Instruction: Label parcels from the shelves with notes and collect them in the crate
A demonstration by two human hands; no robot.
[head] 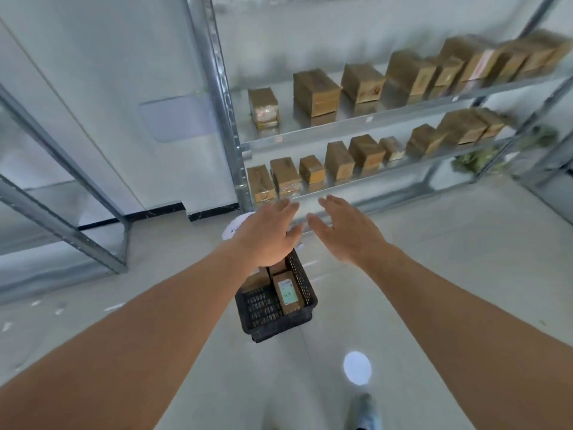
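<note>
A black plastic crate (305, 301) stands on the floor below my hands. It holds a brown parcel with a white and green note (287, 293) on top, and another brown parcel (255, 279) partly hidden under my left wrist. My left hand (267, 232) and my right hand (344, 232) are stretched forward side by side, fingers straight, holding nothing. They point toward the lower shelf (356, 189), where several brown parcels (285, 175) stand in a row. More brown parcels (316, 91) line the upper shelf.
A grey metal shelf post (226, 113) rises left of the parcels. Another metal rack (62, 193) stands at the left. A white round sheet (237, 226) lies on the floor behind my left hand. Green items (474, 159) sit at the right. My shoe (366, 409) shows at the bottom.
</note>
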